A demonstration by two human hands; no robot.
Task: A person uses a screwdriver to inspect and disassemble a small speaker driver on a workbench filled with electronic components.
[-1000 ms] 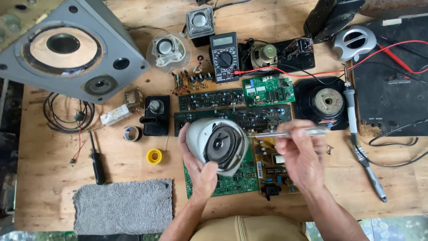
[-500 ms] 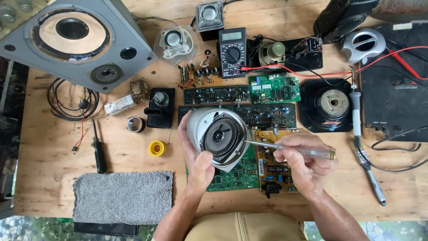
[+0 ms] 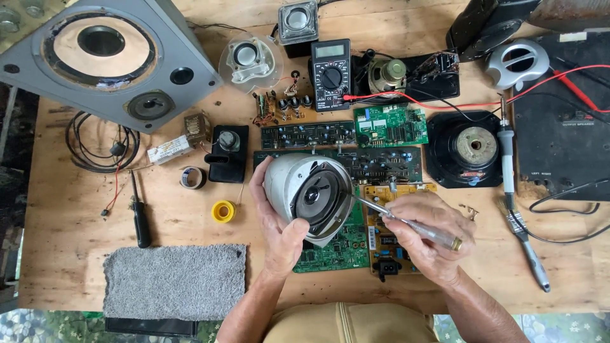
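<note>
Right grip (image 3: 427, 236) | screwdriver (image 3: 406, 225) tip now at speaker (image 3: 309, 195) rim

One screen and a few small labels on a cluttered wooden workbench

A black handheld meter (image 3: 330, 74) lies near the top middle of the bench, and its pale grey-green rectangular screen (image 3: 330, 51) sits across its upper end, above the round dial. Left of the middle, a small white oblong part with a printed label (image 3: 169, 150) lies tilted beside a coil of black cable. A narrow white barcode sticker (image 3: 372, 237) stands upright on the green circuit board at the near edge, just beside the yellow board. At the far right, faint pale lettering (image 3: 570, 124) marks the flat black panel.
</note>
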